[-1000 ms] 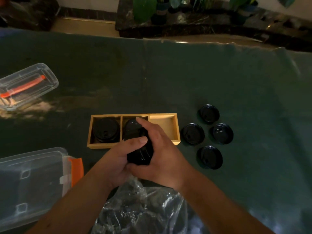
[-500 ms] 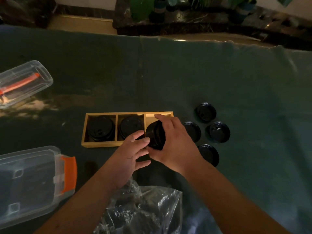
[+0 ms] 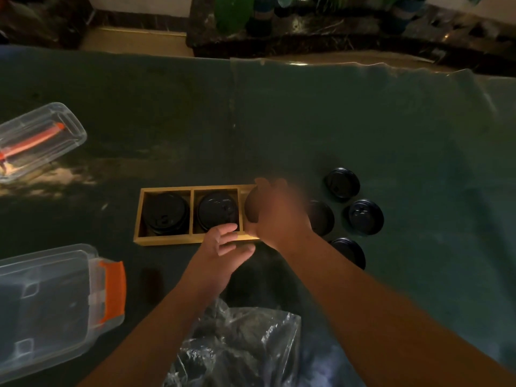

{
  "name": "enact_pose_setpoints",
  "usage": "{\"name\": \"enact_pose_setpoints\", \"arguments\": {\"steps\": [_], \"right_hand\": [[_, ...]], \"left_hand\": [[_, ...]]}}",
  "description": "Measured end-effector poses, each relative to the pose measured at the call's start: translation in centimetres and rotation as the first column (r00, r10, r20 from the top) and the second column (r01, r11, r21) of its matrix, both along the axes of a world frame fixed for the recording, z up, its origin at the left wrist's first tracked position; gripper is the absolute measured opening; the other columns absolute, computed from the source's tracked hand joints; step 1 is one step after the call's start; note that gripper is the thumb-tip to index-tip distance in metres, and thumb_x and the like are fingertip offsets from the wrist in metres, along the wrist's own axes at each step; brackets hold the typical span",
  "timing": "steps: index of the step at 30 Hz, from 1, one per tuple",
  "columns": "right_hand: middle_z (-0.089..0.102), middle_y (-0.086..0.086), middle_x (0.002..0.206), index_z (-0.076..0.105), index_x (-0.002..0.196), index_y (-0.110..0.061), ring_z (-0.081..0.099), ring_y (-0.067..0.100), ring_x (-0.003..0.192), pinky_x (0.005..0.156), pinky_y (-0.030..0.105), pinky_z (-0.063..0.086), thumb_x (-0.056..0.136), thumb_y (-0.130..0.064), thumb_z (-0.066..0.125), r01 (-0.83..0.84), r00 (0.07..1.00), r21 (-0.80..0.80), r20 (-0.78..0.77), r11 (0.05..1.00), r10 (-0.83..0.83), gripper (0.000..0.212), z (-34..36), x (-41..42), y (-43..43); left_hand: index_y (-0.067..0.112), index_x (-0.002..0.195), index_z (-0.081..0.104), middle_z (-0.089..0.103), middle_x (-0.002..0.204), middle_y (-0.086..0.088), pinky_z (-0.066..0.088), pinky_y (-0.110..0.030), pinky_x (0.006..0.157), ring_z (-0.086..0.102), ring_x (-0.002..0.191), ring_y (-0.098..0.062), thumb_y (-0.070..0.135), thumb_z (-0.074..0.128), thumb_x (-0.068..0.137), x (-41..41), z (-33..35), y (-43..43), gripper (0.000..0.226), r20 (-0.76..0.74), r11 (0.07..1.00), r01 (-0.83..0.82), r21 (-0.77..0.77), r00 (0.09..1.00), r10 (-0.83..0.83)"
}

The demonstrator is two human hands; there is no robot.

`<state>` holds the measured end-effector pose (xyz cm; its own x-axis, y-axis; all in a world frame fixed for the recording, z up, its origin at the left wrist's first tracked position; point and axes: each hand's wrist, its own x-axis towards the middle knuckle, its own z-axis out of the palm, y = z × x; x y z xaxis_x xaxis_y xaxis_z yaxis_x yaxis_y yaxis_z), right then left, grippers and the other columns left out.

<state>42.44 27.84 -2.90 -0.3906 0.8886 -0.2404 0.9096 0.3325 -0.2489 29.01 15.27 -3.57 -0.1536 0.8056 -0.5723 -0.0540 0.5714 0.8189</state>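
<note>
Dim, warm light fell on a table covered in dark green cloth (image 3: 363, 129), with a dark stone ledge of potted plants (image 3: 279, 20) beyond its far edge.

Midway along the table's near half lay a shallow light-wood tray with three compartments (image 3: 167, 241), its long side parallel to the near edge. The left compartment held a stack of black round plastic lids (image 3: 164, 213), and the middle compartment held a second black lid stack (image 3: 216, 210).

The right hand (image 3: 279, 213), blurred, hung over the right compartment. Its fingers (image 3: 268, 184) and thumb were curled round a black round lid bundle (image 3: 251, 209), which stood tilted on edge there. Whether the bundle touched the tray floor could not be told.

The left hand (image 3: 223, 243) was at the tray's near rim, just beside the right wrist. Its fingers (image 3: 227, 229) were loose and spread, grasping nothing.

Four loose black lids (image 3: 364, 217) lay flat on the cloth toward the table's right edge, two of them partly hidden by the right hand and forearm.

A crumpled clear plastic bag (image 3: 237, 344) sat at the near edge between the forearms. A clear plastic box with an orange latch (image 3: 50, 303) lay at the near left corner. Farther along the left edge was a clear plastic container holding an orange strip (image 3: 36, 141).
</note>
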Motion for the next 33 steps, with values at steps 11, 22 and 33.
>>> {"name": "enact_pose_setpoints", "arguments": {"steps": [11,22,33], "right_hand": [[0.049,0.022,0.142,0.020,0.155,-0.016,0.052,0.041,0.127,0.106,0.055,0.044,0.083,-0.060,0.068,-0.029,0.995,0.075,0.100,0.997,0.022,0.097,-2.1,-0.8,0.2],[0.058,0.014,0.132,0.034,0.148,-0.020,0.058,0.033,0.120,0.105,0.052,0.039,0.084,-0.066,0.065,-0.013,0.997,0.088,0.077,0.996,0.006,0.084,-3.7,-0.6,0.6],[0.050,0.020,0.144,0.008,0.162,-0.021,0.052,0.038,0.131,0.112,0.056,0.036,0.087,-0.064,0.068,-0.010,0.996,-0.008,0.085,1.000,0.010,0.105,-2.9,-0.9,1.2]], "left_hand": [[0.041,0.167,0.018,-0.004,0.180,0.003,-0.008,-0.062,0.128,-0.019,0.162,-0.023,0.092,0.028,0.086,0.9,-7.4,-5.4,0.096,-0.799,0.698,0.672,-0.245,0.268,-0.538],[0.027,0.165,0.034,0.023,0.177,-0.009,0.020,-0.073,0.119,0.017,0.162,-0.038,0.093,0.039,0.085,0.6,-11.9,-7.0,0.104,-0.892,0.660,0.721,-0.211,0.134,-0.432],[0.027,0.162,0.041,0.035,0.172,-0.011,0.021,-0.070,0.116,0.026,0.158,-0.038,0.093,0.040,0.084,0.7,-11.2,-6.7,0.102,-0.907,0.659,0.717,-0.226,0.091,-0.410]]}}
